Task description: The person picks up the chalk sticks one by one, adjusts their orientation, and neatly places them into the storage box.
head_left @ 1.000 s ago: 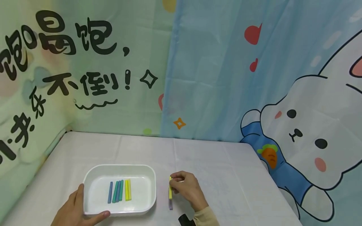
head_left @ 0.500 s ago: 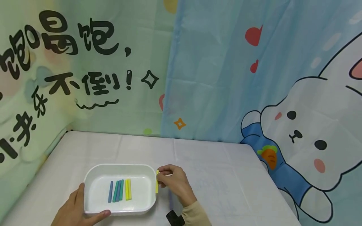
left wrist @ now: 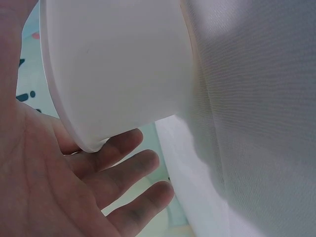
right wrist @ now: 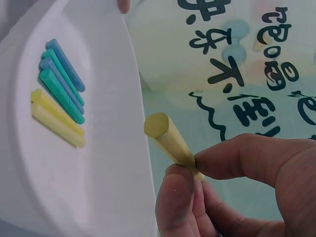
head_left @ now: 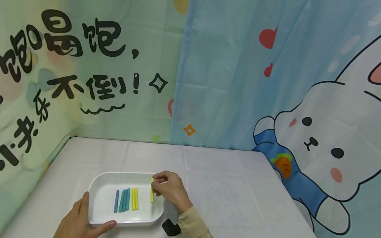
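My right hand [head_left: 170,188] pinches a yellow chalk stick [right wrist: 170,140] between thumb and fingertips, above the right end of the white tray [head_left: 101,185] in the head view. Inside the tray lies a row of chalk: blue and green sticks [right wrist: 64,81] on the left, then two yellow sticks [head_left: 135,199] side by side. My left hand [head_left: 78,218] rests against the tray's near left corner, thumb along the front wall and index finger up the left side. Its fingers [left wrist: 131,173] look loosely extended beside the rim in the left wrist view.
A white cloth covers the table [head_left: 232,185]. Behind it hang a green curtain with black lettering [head_left: 104,89] and a blue curtain with a printed rabbit [head_left: 321,138]. A black device [head_left: 171,228] sits at my right wrist by the tan sleeve [head_left: 193,223].
My right hand has lifted the yellow chalk from the table right of the tray and carried it left over the rim. A purplish stick seen there earlier is now hidden. My left hand stays put.
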The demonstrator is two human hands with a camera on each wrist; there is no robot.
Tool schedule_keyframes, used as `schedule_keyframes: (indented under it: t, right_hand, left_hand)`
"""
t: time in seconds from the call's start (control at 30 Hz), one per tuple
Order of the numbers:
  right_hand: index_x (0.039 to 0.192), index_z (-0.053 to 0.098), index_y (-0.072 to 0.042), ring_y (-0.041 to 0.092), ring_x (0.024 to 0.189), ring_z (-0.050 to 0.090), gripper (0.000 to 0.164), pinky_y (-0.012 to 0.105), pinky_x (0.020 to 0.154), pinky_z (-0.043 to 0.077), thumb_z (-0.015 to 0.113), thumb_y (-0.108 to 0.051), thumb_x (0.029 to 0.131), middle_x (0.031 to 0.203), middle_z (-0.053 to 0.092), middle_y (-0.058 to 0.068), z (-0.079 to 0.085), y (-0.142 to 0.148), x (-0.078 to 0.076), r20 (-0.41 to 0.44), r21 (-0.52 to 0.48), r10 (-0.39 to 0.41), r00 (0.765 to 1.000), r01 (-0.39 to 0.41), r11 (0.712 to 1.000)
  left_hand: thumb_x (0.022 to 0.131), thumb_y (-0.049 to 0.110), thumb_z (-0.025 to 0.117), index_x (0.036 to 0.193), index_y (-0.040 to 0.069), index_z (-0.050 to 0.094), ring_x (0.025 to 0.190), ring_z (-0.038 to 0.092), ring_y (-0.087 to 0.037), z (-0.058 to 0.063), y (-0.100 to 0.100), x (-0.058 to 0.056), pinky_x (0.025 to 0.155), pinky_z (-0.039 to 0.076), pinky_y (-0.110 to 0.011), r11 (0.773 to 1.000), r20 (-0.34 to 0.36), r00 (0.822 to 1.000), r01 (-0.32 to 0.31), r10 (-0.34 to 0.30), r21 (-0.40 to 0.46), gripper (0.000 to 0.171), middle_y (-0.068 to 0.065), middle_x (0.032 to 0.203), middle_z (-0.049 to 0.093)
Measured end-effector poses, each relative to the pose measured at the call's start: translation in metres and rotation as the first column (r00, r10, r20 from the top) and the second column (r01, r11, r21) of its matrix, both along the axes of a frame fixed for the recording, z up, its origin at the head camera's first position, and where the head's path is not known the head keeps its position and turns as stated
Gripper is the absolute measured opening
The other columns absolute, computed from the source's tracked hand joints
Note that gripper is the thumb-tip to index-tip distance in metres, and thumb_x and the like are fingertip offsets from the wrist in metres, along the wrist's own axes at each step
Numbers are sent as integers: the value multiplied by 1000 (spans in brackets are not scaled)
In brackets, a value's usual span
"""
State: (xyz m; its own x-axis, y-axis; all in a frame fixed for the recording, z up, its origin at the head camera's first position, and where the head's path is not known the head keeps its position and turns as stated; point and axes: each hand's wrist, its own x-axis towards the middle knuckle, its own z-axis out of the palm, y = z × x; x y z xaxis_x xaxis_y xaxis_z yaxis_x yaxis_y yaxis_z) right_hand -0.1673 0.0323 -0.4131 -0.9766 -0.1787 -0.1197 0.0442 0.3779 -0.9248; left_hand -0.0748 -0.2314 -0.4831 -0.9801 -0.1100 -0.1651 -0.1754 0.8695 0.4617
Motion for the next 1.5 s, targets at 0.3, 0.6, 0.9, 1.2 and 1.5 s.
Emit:
schedule_keyframes:
  t: [0.3,0.6,0.9,1.2,1.5]
  right_hand:
    - [101,73,-7,21,62,69,22,38,64,59,69,-2,80,83,67,2,-5,-17,1,-36,18,33,999,-33,999]
    - [98,72,-5,13,57,66,19,33,61,59,70,1,80,80,66,1,-15,-31,-1,-24,12,61,998,-60,998]
    - [95,71,-5,10,57,61,17,23,56,49,71,-1,79,78,63,-2,-27,-40,-10,-63,130,70,996,-61,990]
    - [88,65,-5,6,65,50,15,21,60,45,70,5,78,73,55,-4,-40,-47,-10,-141,230,87,986,-53,972]
    - [89,64,-3,7,69,51,12,23,65,47,69,4,80,76,60,0,-53,-52,-8,-125,296,84,989,-43,954]
  left_hand:
    - [70,87,64,150,-22,7,118,51,-55,0,0,-2,94,47,-63,1000,23,1000,-12,12,2,147,-47,140,33]
    - [71,88,61,149,-22,8,115,52,-54,0,0,-3,92,49,-63,1000,51,999,-10,11,-15,145,-47,139,33]
    - [71,87,63,150,-22,10,118,52,-55,1,1,0,92,49,-62,1000,-29,1000,-10,10,-15,144,-46,139,36]
    - [72,85,65,149,-22,11,114,55,-54,0,-2,3,90,50,-61,1000,-59,998,-2,1,-24,142,-47,137,38]
    - [72,86,65,149,-22,9,120,50,-57,0,0,1,93,48,-63,1000,-35,999,-4,4,-11,144,-47,139,36]
